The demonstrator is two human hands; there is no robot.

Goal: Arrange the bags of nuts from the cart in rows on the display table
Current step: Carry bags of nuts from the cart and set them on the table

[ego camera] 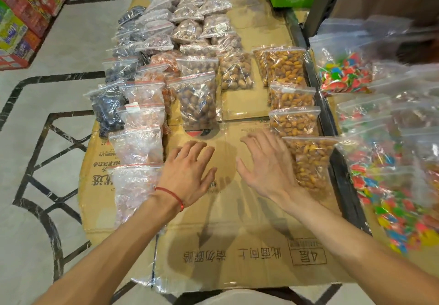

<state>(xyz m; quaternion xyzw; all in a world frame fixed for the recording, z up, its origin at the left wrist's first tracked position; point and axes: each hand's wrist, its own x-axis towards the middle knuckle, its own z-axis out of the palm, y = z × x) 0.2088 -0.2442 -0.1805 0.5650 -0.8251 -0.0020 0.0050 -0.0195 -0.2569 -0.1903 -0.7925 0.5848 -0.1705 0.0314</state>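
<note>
Chinese characters are printed on the flattened cardboard [237,252] covering the display table, upside down to the camera; a boxed mark near the front edge reads "4层". A small white label is seen on one bag of pale nuts [216,26] far back, its text too small to read.

The zip-lock bags of nuts are laid in columns running away from the camera, each bag's long axis along the column and its red-lined seal at the far end. The nearest bag of orange-yellow kernels [310,162] lies in the right-hand column, just beside the right hand [266,169], which is held open with fingers spread and grips nothing. The left hand [187,171], with a red string bracelet [172,196] at the wrist, is likewise open and empty above bare cardboard, beside a bag of pale pink pieces [135,145]. A bag of brown nuts [198,102] lies beyond it. Bags of coloured sweets [344,74] are heaped at the right.
</note>
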